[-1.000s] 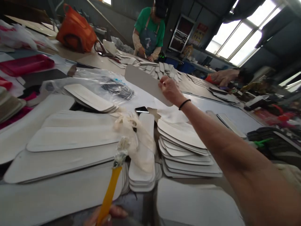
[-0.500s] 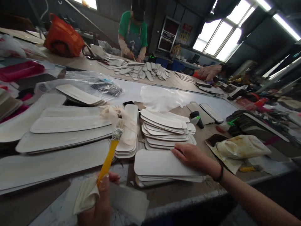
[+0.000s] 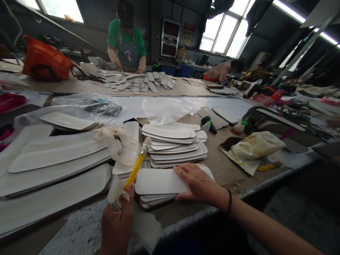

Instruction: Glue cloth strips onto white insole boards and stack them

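Note:
My left hand [image 3: 118, 216] is closed around a yellow-handled brush [image 3: 135, 169], its bristles pointing up and away. A folded off-white piece, cloth or paper, [image 3: 116, 191] is bunched in the same hand. My right hand [image 3: 198, 184] lies spread over a stack of white rounded panels [image 3: 159, 181], fingers at the far edge and thumb at the near edge of the top one. Behind it stands another pile of white panels [image 3: 172, 147]. Crumpled cream gloves or cloth [image 3: 114, 140] lie on a narrower stack [image 3: 131, 132].
Long white panels [image 3: 58, 148] are layered on the left. To the right lie a stained pale container [image 3: 261, 145], a second yellow-handled brush [image 3: 267, 166] and a green-tipped bottle [image 3: 239, 127]. Across the table a person in green [image 3: 127, 44] works beside a heap of pieces [image 3: 143, 81].
The view has swung right. My right hand has spread out flatter over the top panel, with its thumb now at the near edge. The brush in my left hand has come closer to that stack.

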Tool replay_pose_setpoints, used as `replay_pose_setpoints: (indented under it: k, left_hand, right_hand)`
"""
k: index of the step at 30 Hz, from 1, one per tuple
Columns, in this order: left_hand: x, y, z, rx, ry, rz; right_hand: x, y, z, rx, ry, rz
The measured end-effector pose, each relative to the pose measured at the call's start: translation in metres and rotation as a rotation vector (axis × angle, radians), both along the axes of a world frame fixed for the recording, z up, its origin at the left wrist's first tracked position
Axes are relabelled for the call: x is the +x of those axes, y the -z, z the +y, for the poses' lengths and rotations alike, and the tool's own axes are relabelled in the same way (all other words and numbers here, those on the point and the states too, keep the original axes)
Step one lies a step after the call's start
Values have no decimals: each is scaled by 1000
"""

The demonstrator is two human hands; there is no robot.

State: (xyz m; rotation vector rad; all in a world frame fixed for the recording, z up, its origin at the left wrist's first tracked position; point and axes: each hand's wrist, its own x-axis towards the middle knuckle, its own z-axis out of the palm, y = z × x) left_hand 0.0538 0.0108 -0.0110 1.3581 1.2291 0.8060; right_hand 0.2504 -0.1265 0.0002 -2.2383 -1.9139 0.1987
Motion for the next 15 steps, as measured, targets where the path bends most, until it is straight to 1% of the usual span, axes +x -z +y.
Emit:
replay_pose_setpoints:
  k: [4, 7, 9, 12, 14, 15]
  left_hand:
    - [-3, 3, -3, 112, 10, 30]
    - [-6, 9, -6, 160, 14, 81]
    - [-9, 17, -8, 155, 5, 87]
    - [-18, 28, -9, 99, -51, 102]
    - [-26, 30, -9, 80, -83, 170]
    - [-29, 28, -9, 91, -70, 206]
  right_hand:
    - [3, -1, -2, 23, -3, 64]
    - [9, -3, -2, 25, -21, 118]
    - [13, -3, -3, 26, -37, 142]
    - [14, -1, -5, 55, -68, 123]
    - [9, -2, -7, 132, -49, 70]
    - [4, -3, -8, 194, -32, 41]
